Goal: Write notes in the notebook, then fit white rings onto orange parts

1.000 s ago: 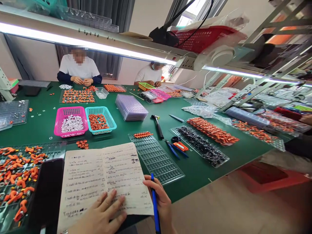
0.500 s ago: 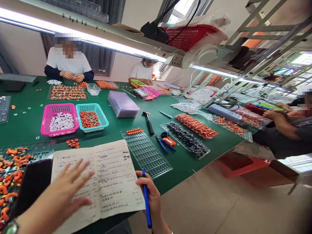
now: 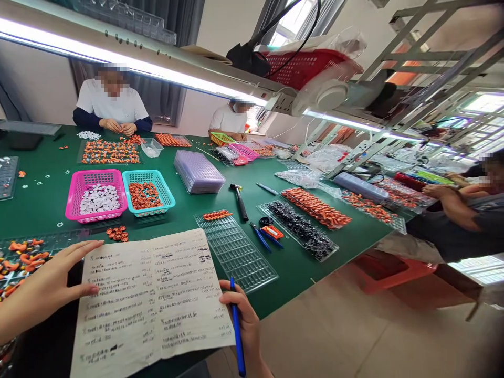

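An open notebook with handwritten lines lies at the table's near edge. My left hand is at its left margin, fingers stretched out along the upper left corner and thumb apart over the page; whether it presses the paper I cannot tell. A dark phone lies partly hidden below that hand. At the notebook's right edge, my right hand is closed around a blue pen, which points upward. The right fingertips touch the page edge.
Pink basket with white parts and turquoise basket with orange parts stand behind the notebook. Rightward are a clear tray, hammer, blue-handled pliers and black parts. Co-workers sit across and at right.
My left hand has moved left from above the left page to the notebook's left margin, uncovering the writing. My right hand still holds the pen in nearly the same place.
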`<state>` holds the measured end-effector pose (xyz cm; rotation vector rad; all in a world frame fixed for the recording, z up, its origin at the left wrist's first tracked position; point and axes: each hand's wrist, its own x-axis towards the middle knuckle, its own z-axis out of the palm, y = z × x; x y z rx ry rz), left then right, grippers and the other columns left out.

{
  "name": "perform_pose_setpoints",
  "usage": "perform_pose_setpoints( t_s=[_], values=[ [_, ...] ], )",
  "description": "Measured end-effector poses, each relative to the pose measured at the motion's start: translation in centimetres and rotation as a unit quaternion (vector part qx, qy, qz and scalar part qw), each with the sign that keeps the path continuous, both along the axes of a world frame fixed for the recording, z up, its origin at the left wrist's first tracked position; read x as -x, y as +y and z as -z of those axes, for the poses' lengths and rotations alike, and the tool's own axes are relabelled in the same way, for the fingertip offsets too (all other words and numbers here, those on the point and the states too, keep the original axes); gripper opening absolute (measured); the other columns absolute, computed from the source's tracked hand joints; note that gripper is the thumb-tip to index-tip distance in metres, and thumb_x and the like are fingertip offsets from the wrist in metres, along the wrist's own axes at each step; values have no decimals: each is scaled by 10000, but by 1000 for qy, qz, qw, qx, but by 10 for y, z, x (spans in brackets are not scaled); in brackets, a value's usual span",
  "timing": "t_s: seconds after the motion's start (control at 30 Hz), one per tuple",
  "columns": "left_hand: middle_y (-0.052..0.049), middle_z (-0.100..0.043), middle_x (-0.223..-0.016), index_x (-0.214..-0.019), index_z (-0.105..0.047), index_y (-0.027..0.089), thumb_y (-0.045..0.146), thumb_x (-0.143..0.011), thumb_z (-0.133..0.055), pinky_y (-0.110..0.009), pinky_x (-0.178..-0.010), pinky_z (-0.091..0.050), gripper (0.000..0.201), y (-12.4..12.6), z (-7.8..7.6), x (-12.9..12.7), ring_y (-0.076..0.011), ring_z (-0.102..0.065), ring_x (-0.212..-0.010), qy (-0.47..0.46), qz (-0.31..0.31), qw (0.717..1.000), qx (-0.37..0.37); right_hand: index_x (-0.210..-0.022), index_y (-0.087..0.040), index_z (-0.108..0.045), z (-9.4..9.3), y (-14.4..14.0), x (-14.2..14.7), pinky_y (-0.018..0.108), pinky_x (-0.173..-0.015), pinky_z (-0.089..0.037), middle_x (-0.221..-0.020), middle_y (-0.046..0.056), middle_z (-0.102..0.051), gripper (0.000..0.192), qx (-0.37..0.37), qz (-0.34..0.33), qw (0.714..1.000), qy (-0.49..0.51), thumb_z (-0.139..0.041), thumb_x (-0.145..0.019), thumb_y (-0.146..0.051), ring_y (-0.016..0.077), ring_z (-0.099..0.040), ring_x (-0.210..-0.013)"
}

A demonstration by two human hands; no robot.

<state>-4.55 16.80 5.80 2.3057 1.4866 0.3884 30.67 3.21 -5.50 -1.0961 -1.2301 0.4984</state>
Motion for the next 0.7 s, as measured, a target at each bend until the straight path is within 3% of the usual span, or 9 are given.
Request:
perform_pose_setpoints(
  t_s=[0.17,0.37,0.7],
  values=[
    [-51,-601,-1386,-1357,-519,190,543,-786,-631,-420,-1034,-439,681,4,2,-1,-298,-574,-1233,-27,-12,1000,5,-871,-267,-666,-1,1,2,318,-642,-569,-1028,70,-664,88,-4,19,1000,-2,-716,-822,-215,242,-671,-891],
    [9,-683,-1284,-1342,-534,257,604,-746,-627,-395,-931,-514,696,9,8,0,-290,-650,-1105,-62,-71,994,45,-867,-267,-655,0,3,2,324,-662,-579,-1033,65,-651,95,-13,26,1000,-7,-714,-822,-206,238,-675,-905],
    [96,-770,-1009,-1295,-582,350,662,-647,-728,-287,-758,-579,733,19,29,16,-235,-701,-928,-164,-117,973,115,-877,-275,-662,0,4,1,311,-658,-572,-1038,53,-662,113,-27,16,1000,2,-685,-841,-171,233,-686,-906]
  ],
)
